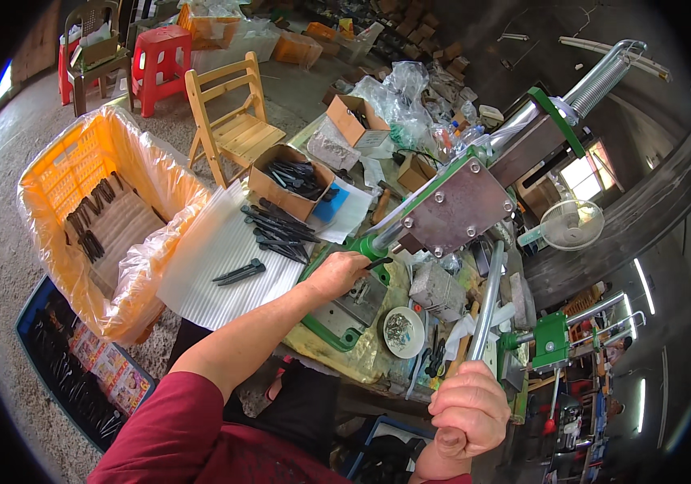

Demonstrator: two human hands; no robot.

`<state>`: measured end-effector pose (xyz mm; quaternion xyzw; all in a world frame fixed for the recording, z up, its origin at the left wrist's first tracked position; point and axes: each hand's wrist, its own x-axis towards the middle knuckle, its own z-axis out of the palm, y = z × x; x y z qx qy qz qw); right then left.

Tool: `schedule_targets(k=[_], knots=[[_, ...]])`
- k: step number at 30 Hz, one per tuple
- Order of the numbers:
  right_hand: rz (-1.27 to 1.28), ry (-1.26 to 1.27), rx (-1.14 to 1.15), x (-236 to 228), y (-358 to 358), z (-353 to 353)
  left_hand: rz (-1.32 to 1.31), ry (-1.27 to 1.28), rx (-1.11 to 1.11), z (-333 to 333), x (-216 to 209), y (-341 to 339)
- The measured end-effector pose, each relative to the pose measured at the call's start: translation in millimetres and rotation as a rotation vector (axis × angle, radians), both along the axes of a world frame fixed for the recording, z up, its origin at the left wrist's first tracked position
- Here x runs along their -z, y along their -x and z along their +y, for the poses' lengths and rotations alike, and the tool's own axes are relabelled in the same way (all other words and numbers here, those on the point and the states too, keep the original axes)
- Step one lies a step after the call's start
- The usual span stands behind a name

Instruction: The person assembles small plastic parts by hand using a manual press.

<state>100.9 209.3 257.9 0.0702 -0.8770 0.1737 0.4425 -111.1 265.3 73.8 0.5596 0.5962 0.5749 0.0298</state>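
My left hand (pixel 336 277) is at the base of a green hand press (pixel 332 326), its fingers closed on a slim black part (pixel 379 263) whose end sticks out past them. Below it lies a metal fixture plate (pixel 359 305). My right hand (pixel 468 410) is wrapped round the metal lever (pixel 487 310) of the press. The steel press head (pixel 460 208) leans above the left hand. Left of the press, a pile of black handle-like parts (pixel 279 230) and a few single ones (pixel 240 273) lie on a white foam sheet (pixel 192 282).
A cardboard box (pixel 291 179) holds more black parts. A small white bowl (pixel 404 331) of tiny metal pieces stands by the press, near a grey block (pixel 438 289) and scissors (pixel 436 357). An orange crate (pixel 63 161) lined with plastic stands left; a wooden chair (pixel 236 129) is behind.
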Motion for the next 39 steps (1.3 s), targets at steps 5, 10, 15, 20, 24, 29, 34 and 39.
schedule_targets(k=[5,10,15,20,24,29,34,39], knots=[[0.039,0.057,0.005,-5.9,-1.7,-0.9,-0.01,-0.022,-0.023,1.0,3.8,-0.3],[0.029,0.08,0.02,-10.5,-3.3,-2.1,0.051,-0.025,-0.034,1.8,-0.5,-0.8],[0.057,0.049,0.055,-7.3,4.1,-2.1,0.039,-0.031,-0.034,1.8,4.2,2.1],[0.078,0.04,-0.018,14.1,1.2,4.5,-0.003,0.0,-0.029,1.5,-1.4,2.0],[-0.174,-0.35,0.131,107.7,7.5,42.6,0.032,0.005,-0.028,2.2,-0.1,-5.0],[-0.172,-0.336,0.091,105.3,15.1,43.1,0.003,0.03,-0.03,2.8,2.2,3.3],[-0.157,-0.26,0.022,71.5,6.3,26.5,0.023,0.024,-0.05,3.7,5.1,3.3],[-0.073,0.015,-0.045,10.9,-5.5,5.1,0.087,0.01,-0.013,5.4,2.3,5.0]])
